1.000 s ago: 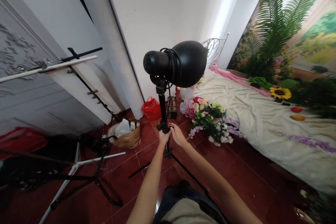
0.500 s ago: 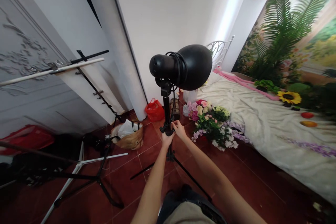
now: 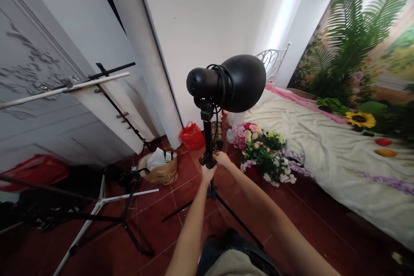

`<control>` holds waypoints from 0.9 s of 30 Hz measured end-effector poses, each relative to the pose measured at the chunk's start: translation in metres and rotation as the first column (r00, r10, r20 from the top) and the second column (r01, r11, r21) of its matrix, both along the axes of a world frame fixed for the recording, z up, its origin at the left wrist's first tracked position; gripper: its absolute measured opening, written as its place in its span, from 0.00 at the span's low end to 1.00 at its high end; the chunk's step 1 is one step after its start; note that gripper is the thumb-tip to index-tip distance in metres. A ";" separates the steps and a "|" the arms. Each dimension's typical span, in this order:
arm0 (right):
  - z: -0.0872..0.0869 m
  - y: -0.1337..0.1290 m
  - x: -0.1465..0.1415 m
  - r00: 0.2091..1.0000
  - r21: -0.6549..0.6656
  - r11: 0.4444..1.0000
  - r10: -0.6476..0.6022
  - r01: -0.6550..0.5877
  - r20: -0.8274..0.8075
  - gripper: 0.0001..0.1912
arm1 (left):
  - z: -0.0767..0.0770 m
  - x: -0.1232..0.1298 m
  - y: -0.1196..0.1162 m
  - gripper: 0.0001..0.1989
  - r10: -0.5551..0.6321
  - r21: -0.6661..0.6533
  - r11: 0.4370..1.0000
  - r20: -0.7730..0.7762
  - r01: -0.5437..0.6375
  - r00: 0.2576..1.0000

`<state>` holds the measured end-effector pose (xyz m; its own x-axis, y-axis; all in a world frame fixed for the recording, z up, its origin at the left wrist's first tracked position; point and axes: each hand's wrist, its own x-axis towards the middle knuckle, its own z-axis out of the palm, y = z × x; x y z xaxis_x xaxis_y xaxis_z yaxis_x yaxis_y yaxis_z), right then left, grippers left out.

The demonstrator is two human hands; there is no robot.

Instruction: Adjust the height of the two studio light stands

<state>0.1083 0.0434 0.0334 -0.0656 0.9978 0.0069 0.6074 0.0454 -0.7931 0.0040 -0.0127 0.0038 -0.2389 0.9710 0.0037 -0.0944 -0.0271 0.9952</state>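
Observation:
A black lamp (image 3: 244,83) with a cable wound round its neck sits on top of a black stand (image 3: 208,136). My left hand (image 3: 208,173) is wrapped round the stand just below its dark collar. On the right side of the same collar, my right hand (image 3: 221,158) has its fingers closed at a knob or the pole; the fingertips are small and partly hidden there. The stand's legs spread over the red tiled floor beneath my forearms.
Flowers (image 3: 268,151) lie right of the stand, beside a bed with a cream cover (image 3: 326,151). Beyond the stand is a red bag (image 3: 192,136). Leftward are a woven basket (image 3: 164,171) and a white stand leg (image 3: 129,196) among black ones.
The view has shifted slightly, so the lamp and stand appear a little further right. Both hands remain at the collar.

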 end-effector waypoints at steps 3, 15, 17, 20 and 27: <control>-0.003 -0.018 0.010 0.997 0.053 0.996 0.068 -0.070 0.042 0.14 | -0.004 -0.001 0.001 0.12 -0.012 0.014 1.000 0.020 0.012 1.000; -0.029 -0.051 0.039 0.943 0.189 0.930 0.329 -0.315 -0.046 0.21 | -0.004 -0.004 0.001 0.09 -0.031 0.016 0.999 -0.085 0.032 0.996; -0.031 -0.048 0.039 0.935 0.210 0.923 0.345 -0.322 -0.080 0.21 | -0.006 -0.004 0.002 0.08 -0.034 0.014 0.999 -0.090 0.036 0.995; -0.035 -0.045 0.035 0.936 0.238 0.929 0.322 -0.283 -0.141 0.19 | -0.010 -0.003 0.004 0.08 -0.031 0.007 0.999 -0.068 0.031 0.997; -0.039 -0.040 0.013 0.923 0.159 0.986 0.098 -0.041 -0.373 0.18 | -0.008 -0.003 0.003 0.11 -0.014 -0.005 1.000 -0.003 0.014 1.000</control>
<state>0.1209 0.0032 -0.0058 -0.0983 0.9769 0.1898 0.2542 0.2090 -0.9443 0.0005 -0.0097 -0.0044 -0.2255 0.9742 -0.0004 -0.0922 -0.0209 0.9955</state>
